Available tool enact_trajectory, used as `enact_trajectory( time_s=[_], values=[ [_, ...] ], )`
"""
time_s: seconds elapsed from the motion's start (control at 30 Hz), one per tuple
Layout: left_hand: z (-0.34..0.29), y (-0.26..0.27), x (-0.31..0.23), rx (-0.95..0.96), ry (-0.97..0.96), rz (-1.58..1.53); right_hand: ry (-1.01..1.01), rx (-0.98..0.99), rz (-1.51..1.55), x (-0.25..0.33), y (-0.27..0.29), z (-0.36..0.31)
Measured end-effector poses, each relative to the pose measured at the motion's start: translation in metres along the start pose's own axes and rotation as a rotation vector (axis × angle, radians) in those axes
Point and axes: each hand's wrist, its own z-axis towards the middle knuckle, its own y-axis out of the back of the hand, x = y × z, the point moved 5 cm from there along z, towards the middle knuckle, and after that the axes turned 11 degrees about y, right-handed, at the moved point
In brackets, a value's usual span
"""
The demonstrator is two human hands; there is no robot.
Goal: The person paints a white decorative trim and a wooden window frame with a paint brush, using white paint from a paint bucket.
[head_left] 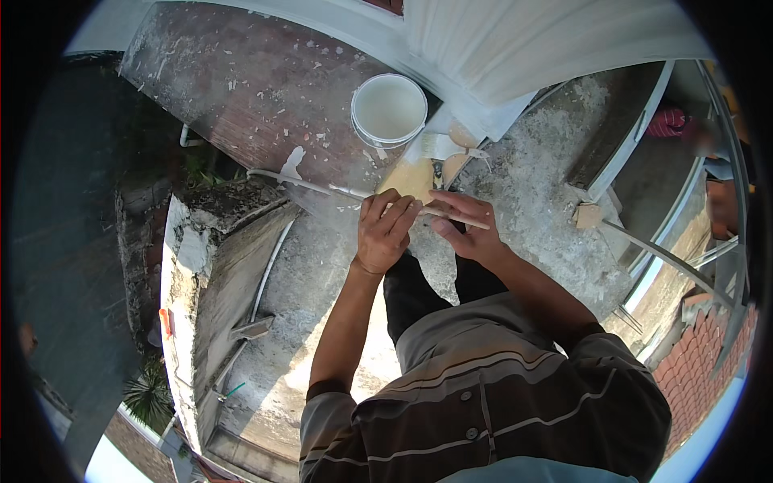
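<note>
A thin, pale pole (312, 187) runs across in front of me, its far end reaching out to the left and its near end lying between my hands. My left hand (388, 231) is closed around it, knuckles up. My right hand (471, 232) grips the pole near its right end, thumb below and fingers above. Just beyond my hands, on a yellowish patch, lies a white object like a paint roller (439, 146) with a bent wire part beside it; its exact kind is unclear. A white bucket (390, 109) with whitish contents stands farther off.
The bucket stands on a reddish-brown ledge (258, 97) strewn with paint flakes. At left runs a weathered low wall (189, 266) with a drop beyond. A white wall base (475, 88) rises ahead. Metal rails (668, 262) and red roof tiles (700, 370) are at right.
</note>
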Motion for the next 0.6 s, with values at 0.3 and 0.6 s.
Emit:
enact_trajectory(
  time_s=[0.3, 0.6],
  values=[
    [-0.003, -0.056, -0.012, -0.091, 0.395, 0.142, 0.160, 0.001, -0.302, -0.105, 0.068, 0.079],
    [-0.174, -0.058, 0.003, 0.293, 0.922, 0.212, 0.240, 0.445, -0.624, -0.255, 0.002, 0.142]
  ],
)
